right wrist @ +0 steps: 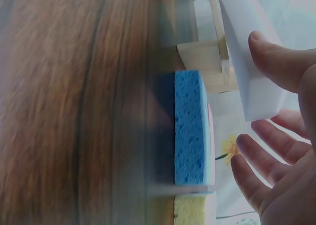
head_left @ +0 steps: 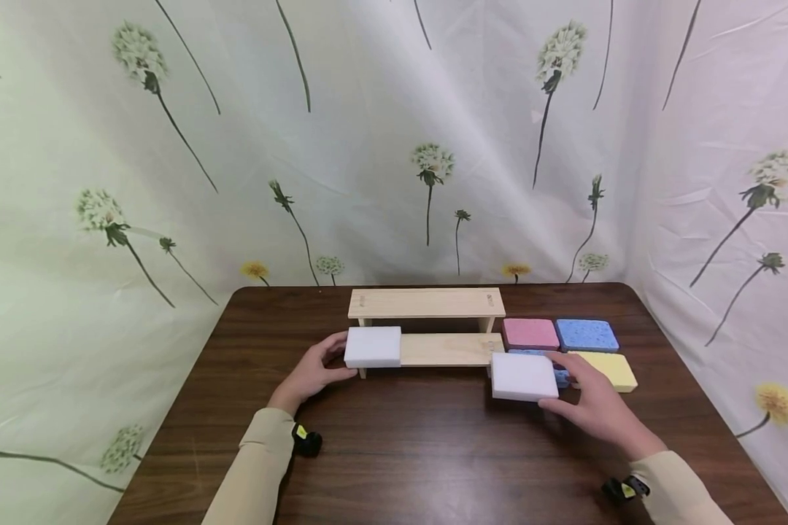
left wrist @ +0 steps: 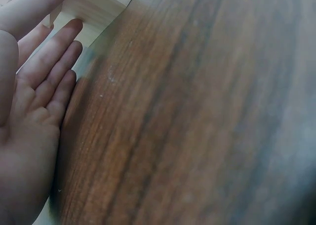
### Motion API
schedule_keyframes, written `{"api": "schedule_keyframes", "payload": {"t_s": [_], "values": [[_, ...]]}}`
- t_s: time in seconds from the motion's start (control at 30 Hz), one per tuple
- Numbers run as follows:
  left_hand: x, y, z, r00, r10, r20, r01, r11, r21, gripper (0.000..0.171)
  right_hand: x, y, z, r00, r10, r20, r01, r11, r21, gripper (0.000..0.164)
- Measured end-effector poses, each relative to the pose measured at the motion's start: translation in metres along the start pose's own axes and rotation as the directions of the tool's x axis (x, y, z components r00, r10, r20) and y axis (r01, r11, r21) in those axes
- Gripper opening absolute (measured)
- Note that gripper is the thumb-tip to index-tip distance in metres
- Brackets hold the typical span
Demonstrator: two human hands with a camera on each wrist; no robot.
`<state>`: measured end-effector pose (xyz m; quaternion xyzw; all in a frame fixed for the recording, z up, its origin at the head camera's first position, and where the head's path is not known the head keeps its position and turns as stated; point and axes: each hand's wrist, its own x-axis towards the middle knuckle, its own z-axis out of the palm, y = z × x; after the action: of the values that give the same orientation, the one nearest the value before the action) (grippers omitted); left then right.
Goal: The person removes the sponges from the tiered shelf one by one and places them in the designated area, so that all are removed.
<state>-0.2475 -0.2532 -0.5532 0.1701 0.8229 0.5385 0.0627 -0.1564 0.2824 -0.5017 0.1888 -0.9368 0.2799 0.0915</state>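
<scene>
In the head view, a white sponge lies flat at the left end of the lower level of a two-step wooden rack. My left hand pinches its left end, the thumb at the front edge. In the left wrist view that sponge is mostly out of frame, and the other fingers stretch toward the rack's foot. My right hand pinches a second white sponge by its right end, thumb in front. This sponge is raised off the table, partly covering a blue sponge.
Right of the rack lie a pink sponge, another blue sponge and a yellow sponge, beside the partly covered blue one. The dark wooden table meets a dandelion-print curtain behind.
</scene>
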Motion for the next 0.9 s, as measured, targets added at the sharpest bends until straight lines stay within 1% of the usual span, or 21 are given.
{"api": "schedule_keyframes", "payload": {"t_s": [0.17, 0.23, 0.4, 0.5, 0.6, 0.67, 0.77, 0.9], "values": [[0.0, 0.002, 0.0, 1.0, -0.005, -0.001, 0.005, 1.0, 0.007, 0.078, -0.005, 0.003, -0.005, 0.999, 0.037, 0.021, -0.037, 0.999, 0.02, 0.082], [0.001, 0.002, 0.0, 1.0, -0.013, -0.002, 0.013, 1.0, 0.009, 0.079, -0.006, 0.004, -0.006, 0.999, 0.039, 0.023, -0.04, 0.999, 0.035, 0.081], [0.001, 0.004, 0.001, 1.0, -0.029, 0.002, 0.029, 1.0, 0.004, 0.079, -0.012, 0.009, -0.005, 1.0, 0.007, -0.002, -0.007, 1.0, 0.022, 0.081], [-0.001, 0.01, 0.001, 0.999, -0.036, 0.013, 0.035, 0.999, 0.011, 0.078, -0.015, 0.013, -0.004, 1.0, 0.003, -0.009, -0.003, 1.0, 0.007, 0.082], [-0.002, 0.016, 0.001, 0.999, -0.039, 0.016, 0.039, 0.999, 0.004, 0.076, -0.017, 0.017, -0.004, 0.999, 0.032, 0.011, -0.032, 0.999, 0.012, 0.082], [-0.002, 0.015, 0.002, 0.999, -0.034, 0.011, 0.034, 0.999, 0.009, 0.076, -0.019, 0.019, -0.004, 0.998, 0.051, 0.026, -0.052, 0.998, 0.018, 0.084], [-0.002, 0.008, 0.002, 1.0, -0.022, -0.001, 0.022, 1.0, 0.004, 0.078, -0.021, 0.022, -0.003, 0.998, 0.061, 0.036, -0.061, 0.998, 0.015, 0.084], [-0.002, 0.002, 0.0, 1.0, -0.018, -0.003, 0.018, 1.0, 0.01, 0.079, -0.024, 0.024, -0.001, 0.999, 0.044, 0.014, -0.044, 0.999, 0.003, 0.082]]}}
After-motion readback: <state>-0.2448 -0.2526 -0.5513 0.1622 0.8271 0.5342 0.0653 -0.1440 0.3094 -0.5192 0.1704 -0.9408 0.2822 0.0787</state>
